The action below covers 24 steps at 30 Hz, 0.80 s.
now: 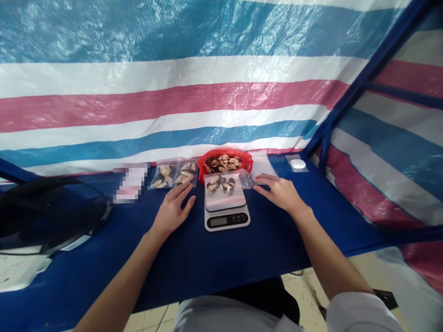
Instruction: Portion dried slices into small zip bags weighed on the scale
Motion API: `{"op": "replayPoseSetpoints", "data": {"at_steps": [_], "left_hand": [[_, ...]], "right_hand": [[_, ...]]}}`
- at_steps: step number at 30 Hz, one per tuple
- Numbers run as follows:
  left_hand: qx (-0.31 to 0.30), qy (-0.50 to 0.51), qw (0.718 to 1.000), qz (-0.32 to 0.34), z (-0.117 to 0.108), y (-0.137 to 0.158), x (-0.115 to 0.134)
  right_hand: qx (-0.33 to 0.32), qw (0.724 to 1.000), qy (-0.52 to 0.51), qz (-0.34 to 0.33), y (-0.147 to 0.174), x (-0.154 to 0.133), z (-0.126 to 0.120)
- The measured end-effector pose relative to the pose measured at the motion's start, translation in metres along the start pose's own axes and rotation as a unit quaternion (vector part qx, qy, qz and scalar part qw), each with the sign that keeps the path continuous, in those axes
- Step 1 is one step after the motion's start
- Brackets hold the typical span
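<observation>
A white digital scale (pixel 227 220) stands in front of me, its display too small to read. On its plate lies a clear plastic bag (pixel 226 200) holding dark-edged pale dried slices; its top end spreads to the right. My right hand (pixel 278 191) is beside that end, thumb and fingers apart; whether the fingertips touch the plastic I cannot tell. To the left of the scale my left hand (pixel 175 210) rests on the table, fingers stretched out, close to two filled clear bags (pixel 166 176). Behind the scale a red plastic bag (pixel 202 161) holds more slices.
White plastic bags (pixel 265 163) lie behind my right hand. A round white object (pixel 297 164) sits at the back right. Further left are a blurred-out paper (pixel 130 184), a black strapped item (pixel 86 203) and a white device (pixel 20 269). Striped sheeting (pixel 173 101) hangs behind the blue table (pixel 194 272).
</observation>
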<state>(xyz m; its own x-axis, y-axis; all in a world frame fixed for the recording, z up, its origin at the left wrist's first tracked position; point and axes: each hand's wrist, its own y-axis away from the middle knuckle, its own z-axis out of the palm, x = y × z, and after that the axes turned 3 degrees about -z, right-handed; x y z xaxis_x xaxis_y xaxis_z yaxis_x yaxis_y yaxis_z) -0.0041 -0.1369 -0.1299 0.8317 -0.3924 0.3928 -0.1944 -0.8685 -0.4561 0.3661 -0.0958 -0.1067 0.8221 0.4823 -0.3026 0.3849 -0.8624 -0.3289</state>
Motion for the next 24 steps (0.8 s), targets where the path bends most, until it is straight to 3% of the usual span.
{"op": "replayPoseSetpoints", "data": {"at_steps": [4,9,24], "left_hand": [[-0.058,-0.047,0.997,-0.007,0.005,0.012,-0.005],[-0.103,-0.083,0.991,-0.017,0.010,0.017,-0.005],[-0.135,-0.163,0.977,-0.011,0.011,0.017,-0.004]], "right_hand": [[-0.019,0.995,0.080,-0.048,0.013,0.002,0.022],[-0.050,0.994,0.081,-0.057,0.020,0.009,0.043],[-0.051,0.996,0.058,-0.044,0.021,0.013,0.050]]}}
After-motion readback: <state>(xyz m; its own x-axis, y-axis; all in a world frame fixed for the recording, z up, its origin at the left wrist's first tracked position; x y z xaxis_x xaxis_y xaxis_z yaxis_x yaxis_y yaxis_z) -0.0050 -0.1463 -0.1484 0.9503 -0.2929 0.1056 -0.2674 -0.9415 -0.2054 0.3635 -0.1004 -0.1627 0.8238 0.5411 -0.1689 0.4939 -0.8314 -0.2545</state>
